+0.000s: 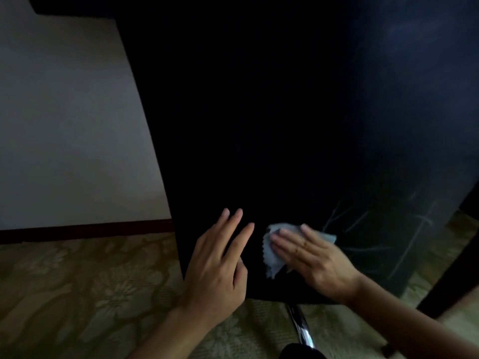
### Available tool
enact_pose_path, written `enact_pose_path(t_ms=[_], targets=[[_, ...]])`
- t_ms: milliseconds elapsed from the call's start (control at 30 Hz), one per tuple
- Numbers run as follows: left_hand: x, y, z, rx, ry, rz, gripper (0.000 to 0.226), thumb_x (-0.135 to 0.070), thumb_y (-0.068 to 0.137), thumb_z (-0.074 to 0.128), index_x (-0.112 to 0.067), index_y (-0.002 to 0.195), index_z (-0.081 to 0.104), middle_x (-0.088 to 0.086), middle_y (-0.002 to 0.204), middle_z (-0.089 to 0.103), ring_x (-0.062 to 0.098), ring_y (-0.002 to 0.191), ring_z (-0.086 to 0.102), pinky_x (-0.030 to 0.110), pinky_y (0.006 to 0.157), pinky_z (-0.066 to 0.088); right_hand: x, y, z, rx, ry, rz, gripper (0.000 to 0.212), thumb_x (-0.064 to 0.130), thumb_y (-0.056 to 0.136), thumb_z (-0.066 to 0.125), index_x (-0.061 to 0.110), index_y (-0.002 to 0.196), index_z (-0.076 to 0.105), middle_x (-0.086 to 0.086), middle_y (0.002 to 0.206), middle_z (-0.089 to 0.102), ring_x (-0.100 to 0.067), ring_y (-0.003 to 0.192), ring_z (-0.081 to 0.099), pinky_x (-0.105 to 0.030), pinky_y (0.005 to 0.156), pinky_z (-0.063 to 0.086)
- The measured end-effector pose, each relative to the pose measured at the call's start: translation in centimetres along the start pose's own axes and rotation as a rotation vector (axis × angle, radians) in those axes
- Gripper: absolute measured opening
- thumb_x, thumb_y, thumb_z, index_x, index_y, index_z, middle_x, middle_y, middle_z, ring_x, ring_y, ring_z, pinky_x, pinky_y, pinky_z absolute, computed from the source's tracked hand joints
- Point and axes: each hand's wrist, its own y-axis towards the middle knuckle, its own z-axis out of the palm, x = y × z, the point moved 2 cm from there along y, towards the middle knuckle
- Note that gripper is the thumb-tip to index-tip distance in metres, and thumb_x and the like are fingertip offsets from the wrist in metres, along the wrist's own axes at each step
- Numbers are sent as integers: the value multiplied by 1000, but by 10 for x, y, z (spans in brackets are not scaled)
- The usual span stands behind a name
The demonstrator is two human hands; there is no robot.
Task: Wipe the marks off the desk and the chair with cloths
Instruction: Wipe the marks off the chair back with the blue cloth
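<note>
A tall black chair back [259,125] fills the middle of the view. My right hand [313,257] lies flat on a small pale grey cloth [274,257] and presses it against the lower part of that black surface. My left hand [220,260] rests flat on the same surface just left of the cloth, fingers spread, holding nothing. Faint whitish scribble marks [383,229] show on the dark panel to the right of the cloth.
A chrome chair leg [302,327] runs down from under the black surface. Patterned greenish carpet [77,294] covers the floor. A pale wall [64,125] with a dark skirting board [85,228] stands on the left. The scene is dim.
</note>
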Motion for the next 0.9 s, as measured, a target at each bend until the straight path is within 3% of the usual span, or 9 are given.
enact_pose_path(t_ms=[100, 233, 300, 367, 433, 500, 600, 767, 900], targets=[[-8, 12, 1, 8, 59, 34, 59, -15, 90, 49, -18, 148, 40, 3, 160, 30, 25, 149, 25, 45, 116, 30, -40, 24, -33, -217, -4, 207, 45, 16, 100, 42, 7, 144, 39, -14, 151, 38, -24, 149, 20, -48, 122, 11], [-25, 40, 3, -66, 150, 81, 63, -11, 85, 57, -16, 146, 44, 4, 158, 35, 25, 149, 27, 53, 116, 26, -52, 55, -44, -489, 30, 446, 47, 15, 99, 52, 3, 143, 44, -15, 153, 34, -31, 147, 23, -55, 119, 13], [-34, 52, 5, -104, 181, 115, 57, -7, 81, 60, -14, 137, 50, 4, 156, 38, 26, 148, 29, 55, 115, 25, -29, 40, -23, -435, 60, 440, 52, 10, 93, 55, 4, 143, 42, -15, 153, 34, -30, 148, 21, -52, 120, 12], [-39, 58, 9, -96, 201, 150, 53, -6, 80, 61, -13, 132, 54, 4, 156, 39, 25, 148, 29, 56, 115, 24, 2, 1, 5, -244, 36, 333, 53, 14, 91, 54, 7, 142, 43, -13, 150, 38, -26, 150, 16, -47, 122, 11], [-44, 59, 13, -76, 216, 184, 55, -7, 80, 62, -13, 134, 54, 4, 156, 38, 26, 148, 28, 57, 115, 22, 20, -44, 20, -34, -30, 241, 51, 23, 96, 46, 11, 145, 39, -8, 148, 43, -21, 151, 10, -44, 123, 7], [-47, 59, 17, -64, 228, 206, 56, -7, 79, 62, -14, 134, 53, 4, 156, 39, 27, 148, 29, 58, 115, 22, 11, -69, 16, 20, -63, 262, 45, 26, 103, 30, 14, 147, 32, -4, 149, 42, -18, 151, 10, -44, 123, 3], [-51, 61, 22, -52, 225, 224, 54, -6, 77, 63, -14, 130, 56, 5, 155, 40, 29, 147, 30, 59, 114, 24, -29, -67, -10, -99, -80, 399, 44, 24, 104, 30, 12, 146, 33, -8, 150, 37, -20, 150, 16, -48, 122, 7], [-64, 63, 30, -71, 178, 282, 47, -4, 80, 60, -14, 127, 60, 10, 154, 40, 30, 146, 32, 57, 115, 23, -68, -20, -42, -532, -46, 757, 40, 13, 105, 33, -2, 142, 42, -17, 151, 34, -32, 147, 22, -55, 119, 20], [-73, 69, 37, -60, 121, 311, 57, 2, 80, 58, 0, 137, 54, 20, 151, 40, 36, 144, 35, 54, 118, 26, -17, -11, -17, -545, 66, 989, 40, 12, 105, 30, -8, 138, 41, -24, 148, 32, -37, 141, 29, -60, 116, 24]])
